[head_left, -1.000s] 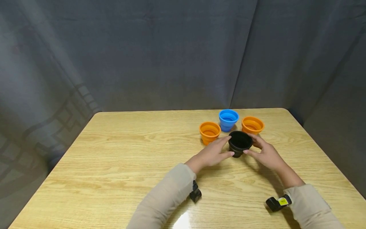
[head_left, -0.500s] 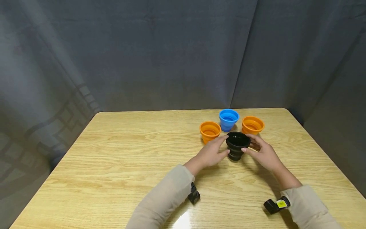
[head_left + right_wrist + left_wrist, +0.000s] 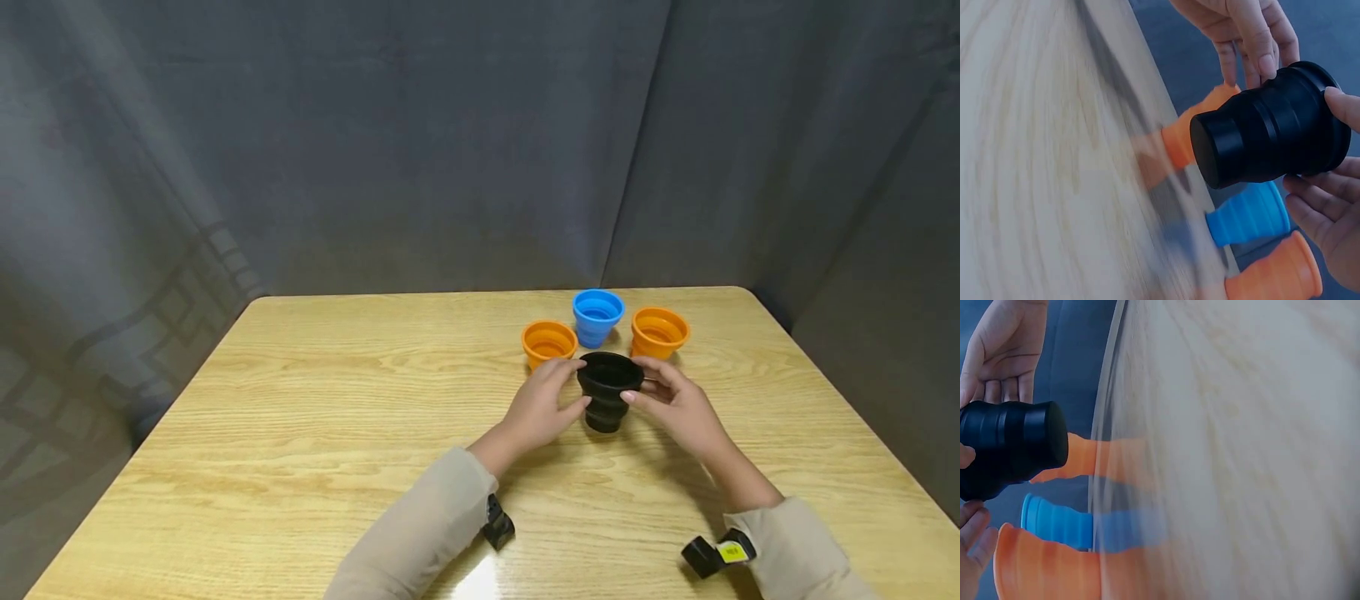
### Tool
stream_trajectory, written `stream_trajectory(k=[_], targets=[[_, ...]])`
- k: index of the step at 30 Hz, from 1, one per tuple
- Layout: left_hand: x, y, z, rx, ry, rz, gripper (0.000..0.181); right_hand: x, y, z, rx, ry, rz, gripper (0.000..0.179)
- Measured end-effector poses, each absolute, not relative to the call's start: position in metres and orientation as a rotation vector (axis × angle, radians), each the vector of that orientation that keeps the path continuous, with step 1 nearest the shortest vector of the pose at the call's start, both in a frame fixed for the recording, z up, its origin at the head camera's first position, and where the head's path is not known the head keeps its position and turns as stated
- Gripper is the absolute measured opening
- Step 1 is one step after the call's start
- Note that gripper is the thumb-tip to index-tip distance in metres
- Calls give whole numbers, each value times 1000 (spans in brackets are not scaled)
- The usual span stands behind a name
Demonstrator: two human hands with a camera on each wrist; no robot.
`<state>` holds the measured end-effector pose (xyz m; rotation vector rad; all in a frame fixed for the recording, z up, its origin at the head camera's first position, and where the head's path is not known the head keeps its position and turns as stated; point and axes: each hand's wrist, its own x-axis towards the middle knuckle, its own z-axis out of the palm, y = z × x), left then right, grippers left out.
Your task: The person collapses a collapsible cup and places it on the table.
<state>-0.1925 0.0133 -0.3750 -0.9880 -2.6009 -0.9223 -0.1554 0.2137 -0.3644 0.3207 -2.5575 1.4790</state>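
Both hands hold a black collapsible cup [image 3: 604, 402] between them, upright with its mouth up. My left hand [image 3: 542, 407] has its fingers at the rim and its thumb on the left wall. Opposite it, my right hand [image 3: 681, 417] grips the cup, thumb on the near side and fingers behind the rim. In the right wrist view, the stepped black cup [image 3: 1266, 131] shows its flat base well off the tabletop. Behind it stand an orange cup [image 3: 550, 337] on the left, a blue cup [image 3: 597, 315] in the middle and another orange cup [image 3: 660, 329] on the right.
The wooden table [image 3: 315, 433] stretches far to the left of the cups. A dark grey curtain [image 3: 420, 167] hangs behind its back edge. Black wrist cameras are strapped at both cuffs, the right one [image 3: 716, 554] bearing a yellow label.
Both hands have drawn the black cup toward the front and a little left, farther from the other cups. The orange and blue cups have stayed in place.
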Motion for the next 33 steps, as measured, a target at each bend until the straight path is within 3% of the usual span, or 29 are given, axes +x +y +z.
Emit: stream_trajectory(k=[22, 33], targets=[[-172, -21, -367, -954, -2431, -854, 42, -138, 184, -353, 225, -2504, 1784, 45], [-169, -44, -361, -988, -2423, -1249, 38, -137, 174, -348, 365, -2442, 1946, 42]])
